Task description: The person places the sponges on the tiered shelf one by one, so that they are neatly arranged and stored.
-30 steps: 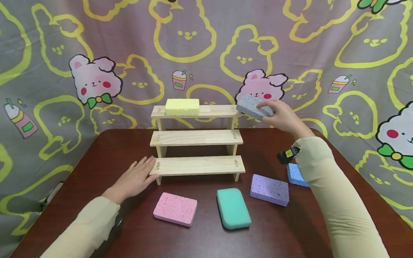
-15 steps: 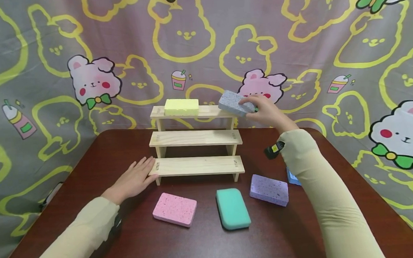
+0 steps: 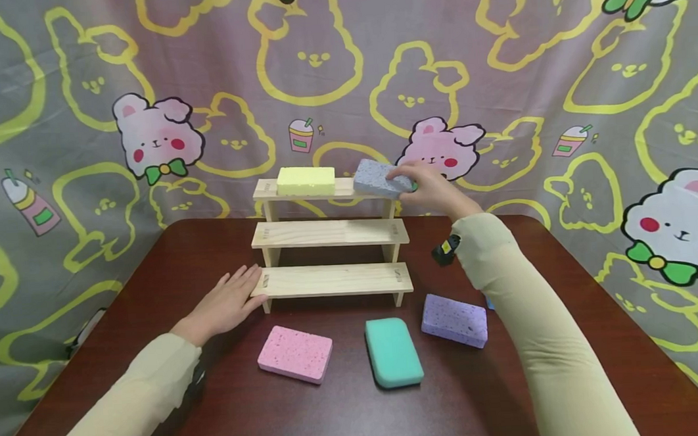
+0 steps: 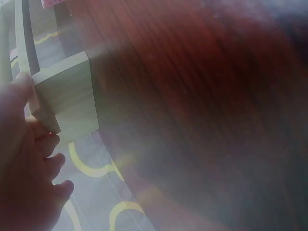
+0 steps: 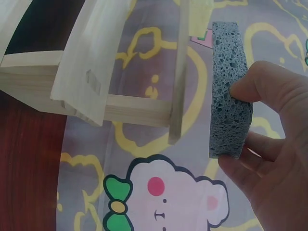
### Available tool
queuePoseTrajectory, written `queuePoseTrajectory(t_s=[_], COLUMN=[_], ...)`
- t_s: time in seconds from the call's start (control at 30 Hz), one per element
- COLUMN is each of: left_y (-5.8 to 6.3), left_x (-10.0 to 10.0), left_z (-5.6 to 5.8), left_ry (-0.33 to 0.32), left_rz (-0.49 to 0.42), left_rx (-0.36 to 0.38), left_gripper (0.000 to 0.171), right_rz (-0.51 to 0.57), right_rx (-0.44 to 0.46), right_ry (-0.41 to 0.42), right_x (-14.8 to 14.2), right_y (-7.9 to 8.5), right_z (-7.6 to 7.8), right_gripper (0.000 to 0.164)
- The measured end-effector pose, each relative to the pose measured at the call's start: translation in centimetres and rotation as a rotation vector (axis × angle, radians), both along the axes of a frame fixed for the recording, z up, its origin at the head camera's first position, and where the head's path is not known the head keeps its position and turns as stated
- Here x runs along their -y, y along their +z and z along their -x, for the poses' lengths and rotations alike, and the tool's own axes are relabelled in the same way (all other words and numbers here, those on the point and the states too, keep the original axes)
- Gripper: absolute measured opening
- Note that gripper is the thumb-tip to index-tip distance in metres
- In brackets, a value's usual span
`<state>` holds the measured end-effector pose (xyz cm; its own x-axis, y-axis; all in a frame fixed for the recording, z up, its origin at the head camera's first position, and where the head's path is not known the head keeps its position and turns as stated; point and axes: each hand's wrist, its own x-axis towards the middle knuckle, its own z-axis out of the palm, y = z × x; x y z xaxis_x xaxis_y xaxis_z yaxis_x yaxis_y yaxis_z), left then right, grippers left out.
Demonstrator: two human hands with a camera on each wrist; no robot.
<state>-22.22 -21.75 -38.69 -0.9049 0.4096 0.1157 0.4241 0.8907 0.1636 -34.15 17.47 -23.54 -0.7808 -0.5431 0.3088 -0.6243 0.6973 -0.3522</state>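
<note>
My right hand point(image 3: 433, 186) pinches a grey-blue sponge point(image 3: 376, 177) between thumb and fingers, close over the right end of the top shelf of a three-step wooden rack point(image 3: 329, 233). In the right wrist view a gap shows between this speckled sponge point(image 5: 230, 91) and the edge of the top shelf point(image 5: 178, 86). A yellow sponge point(image 3: 305, 181) sits on the left part of that shelf. My left hand point(image 3: 223, 303) rests with extended fingers at the left end of the bottom shelf. The left wrist view shows its fingertips point(image 4: 57, 161) beside the shelf's end.
In front of the rack, a pink sponge point(image 3: 295, 354), a teal sponge point(image 3: 394, 352) and a purple sponge point(image 3: 454, 321) lie on the dark wooden table point(image 3: 336, 419). A blue sponge point(image 3: 490, 303) is mostly hidden behind the right sleeve. A patterned curtain point(image 3: 210, 47) hangs behind.
My right hand has carried the grey-blue sponge leftward, from beyond the top shelf's right end to over it. The sleeve now covers most of the blue sponge. The left hand stays put.
</note>
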Motion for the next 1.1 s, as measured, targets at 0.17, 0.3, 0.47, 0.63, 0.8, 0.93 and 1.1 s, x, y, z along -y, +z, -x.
queuePoseTrajectory(t_s=[0.17,0.3,0.47,0.63,0.8,0.93,1.1], left_y=[0.0,-0.1,-0.1,-0.2,-0.1,-0.1,-0.1], left_x=[0.0,0.0,0.0,0.0,0.0,0.0,0.0], left_z=[0.0,0.0,-0.1,-0.1,-0.1,0.0,0.0], left_ry=[0.001,0.003,0.003,-0.003,-0.003,-0.003,-0.004], left_rz=[-0.003,-0.005,-0.010,-0.012,-0.009,-0.007,-0.010], left_rx=[0.000,0.000,-0.001,-0.004,-0.012,-0.011,-0.009], left_gripper=[0.064,0.064,0.064,0.063,0.063,0.063,0.063], right_rz=[-0.016,-0.009,-0.005,0.004,0.024,0.016,0.030], right_rx=[0.022,0.052,0.081,0.128,0.138,0.105,0.088], right_ry=[0.006,0.018,0.026,0.001,-0.004,-0.007,-0.016], right_x=[0.8,1.3,1.8,2.1,2.4,2.7,3.0], right_y=[-0.3,-0.6,-1.0,-1.2,-1.3,-1.5,-1.7], right_z=[0.3,0.8,1.1,1.2,1.5,2.0,2.4], right_gripper=[0.037,0.038,0.039,0.039,0.037,0.036,0.037])
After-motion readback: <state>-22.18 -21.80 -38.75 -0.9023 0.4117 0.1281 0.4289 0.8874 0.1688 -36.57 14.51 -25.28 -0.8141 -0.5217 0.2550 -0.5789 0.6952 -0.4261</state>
